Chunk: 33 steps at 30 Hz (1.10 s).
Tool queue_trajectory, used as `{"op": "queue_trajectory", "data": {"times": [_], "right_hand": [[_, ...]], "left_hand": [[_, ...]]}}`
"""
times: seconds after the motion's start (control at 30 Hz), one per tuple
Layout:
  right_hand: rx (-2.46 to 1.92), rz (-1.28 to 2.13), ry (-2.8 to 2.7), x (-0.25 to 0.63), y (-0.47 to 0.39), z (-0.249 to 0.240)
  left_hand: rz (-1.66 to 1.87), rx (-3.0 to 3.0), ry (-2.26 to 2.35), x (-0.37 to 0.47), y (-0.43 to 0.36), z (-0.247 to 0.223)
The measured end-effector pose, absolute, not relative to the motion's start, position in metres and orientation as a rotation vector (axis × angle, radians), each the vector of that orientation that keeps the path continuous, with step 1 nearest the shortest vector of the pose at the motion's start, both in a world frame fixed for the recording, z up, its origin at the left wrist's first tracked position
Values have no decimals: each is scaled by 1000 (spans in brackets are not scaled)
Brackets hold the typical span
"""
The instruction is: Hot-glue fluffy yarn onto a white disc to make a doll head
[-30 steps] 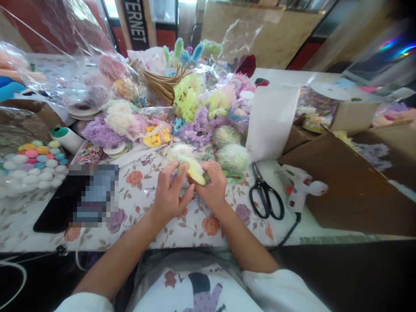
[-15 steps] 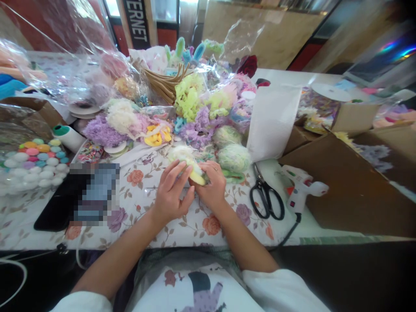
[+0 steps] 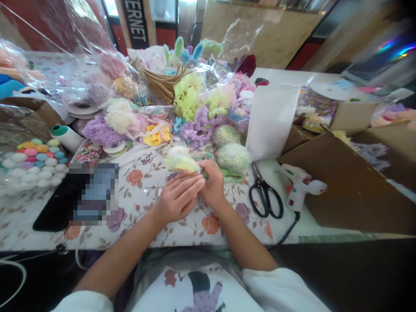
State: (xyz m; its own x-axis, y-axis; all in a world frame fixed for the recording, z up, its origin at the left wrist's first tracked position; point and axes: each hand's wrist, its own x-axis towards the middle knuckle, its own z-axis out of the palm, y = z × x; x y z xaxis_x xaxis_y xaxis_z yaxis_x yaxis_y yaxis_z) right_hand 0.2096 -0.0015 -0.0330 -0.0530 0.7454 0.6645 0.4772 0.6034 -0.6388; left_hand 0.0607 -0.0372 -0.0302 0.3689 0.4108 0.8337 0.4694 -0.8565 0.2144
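A fluffy, yarn-like bundle in pale yellow and white point(image 3: 182, 160) is between my hands, just above the floral cloth point(image 3: 136, 236). My left hand point(image 3: 177, 197) presses its long fingers together along the bundle's lower end, their tips reaching my right hand. My right hand point(image 3: 212, 184) is closed around the same end, thumb side up. The fingers hide that lower end. Just beyond my right hand lie balls of pale green yarn point(image 3: 233, 157). Black-handled scissors point(image 3: 266, 197) rest on the table to the right.
A white glue gun point(image 3: 297, 188) and a cardboard box point(image 3: 351, 190) stand at the right. A phone point(image 3: 97, 190) lies left, near a bag of colourful pompoms point(image 3: 39, 164). Purple ruffled yarn point(image 3: 104, 130), brown stems point(image 3: 165, 82) and clear plastic wrap fill the back.
My left fingers, spread around the yellow part before, have come together and slid right against my right hand. The bundle's yellow end has shifted up and left.
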Motion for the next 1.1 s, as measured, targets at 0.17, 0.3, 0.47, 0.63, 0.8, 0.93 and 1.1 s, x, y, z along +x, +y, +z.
{"op": "queue_trajectory", "data": {"times": [0.17,0.3,0.47,0.63,0.8,0.93,1.1], "right_hand": [[-1189,590,-1631,216,0,-25],[-1189,782,-1598,222,3,-18],[-1036,878,-1764,231,6,-13],[-972,915,-1905,235,6,-13],[-935,882,-1946,236,6,-14],[-936,858,-1956,237,7,-16],[-946,788,-1929,238,8,-19]], "left_hand": [[-1820,-2158,-1129,45,-30,-29],[-2079,-2147,-1655,29,-16,-26],[-2094,-2719,-1829,20,-12,-19],[-1654,-2929,-1844,23,-19,-9],[-1432,-2992,-1899,26,-19,-6],[-1452,-3011,-1871,28,-17,-8],[-1526,-2873,-1932,29,-17,-11]]}}
